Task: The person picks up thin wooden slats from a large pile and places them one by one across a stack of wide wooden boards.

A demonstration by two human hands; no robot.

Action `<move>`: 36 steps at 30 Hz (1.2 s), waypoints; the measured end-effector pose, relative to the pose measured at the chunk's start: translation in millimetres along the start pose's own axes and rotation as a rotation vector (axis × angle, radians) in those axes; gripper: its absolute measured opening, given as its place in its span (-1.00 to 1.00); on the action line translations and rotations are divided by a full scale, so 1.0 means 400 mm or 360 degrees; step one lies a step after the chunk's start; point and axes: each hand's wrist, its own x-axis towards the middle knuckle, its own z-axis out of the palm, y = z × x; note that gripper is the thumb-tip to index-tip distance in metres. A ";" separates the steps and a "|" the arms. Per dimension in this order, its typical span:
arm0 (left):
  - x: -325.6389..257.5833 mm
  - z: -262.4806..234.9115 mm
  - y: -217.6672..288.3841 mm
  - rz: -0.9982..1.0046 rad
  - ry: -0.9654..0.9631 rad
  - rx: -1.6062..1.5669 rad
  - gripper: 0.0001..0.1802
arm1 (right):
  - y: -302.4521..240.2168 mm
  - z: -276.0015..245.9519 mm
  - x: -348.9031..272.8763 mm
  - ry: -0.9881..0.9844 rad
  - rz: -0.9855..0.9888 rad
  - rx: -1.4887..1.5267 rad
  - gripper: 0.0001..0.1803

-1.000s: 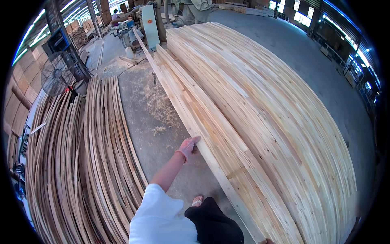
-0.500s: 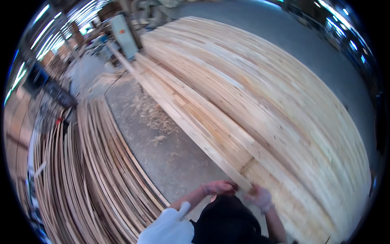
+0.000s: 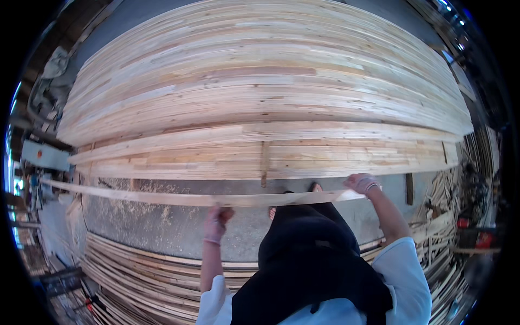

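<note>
the pale wood strip (image 3: 252,201) is being held crosswise just in front of the body, long axis left-right and pretty much parallel to the board stack (image 3: 265,81) beyond, right end gripped by the right hand (image 3: 362,183), left hand (image 3: 218,223) clamped on it further along, loads sticking out leftward

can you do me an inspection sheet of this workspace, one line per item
Surface: grey floor, with wood shavings scattered at left
Job's things: long pale board, held in front of the body; broad stack of boards beyond it
Clutter: loose wood scraps at right
Grips: left grip partway along the long pale board; right grip near its right end
Cables: none clearly visible
Surroundings: pale cabinet at left; thin wooden strips at lower left
</note>
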 end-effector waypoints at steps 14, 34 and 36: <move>-0.026 0.395 -0.235 -0.0506 -0.0268 -0.0018 -0.40 | -0.232 0.038 0.026 -0.0497 -0.0961 0.0538 -0.29; -0.141 0.552 -0.219 0.0125 0.1280 -0.0730 -0.60 | 0.350 -0.211 0.761 0.0635 0.0050 -0.0677 -0.76; -0.158 0.584 -0.236 -0.0036 0.1403 -0.0811 -0.59 | 0.356 -0.221 0.768 0.0614 0.0006 -0.0694 -0.79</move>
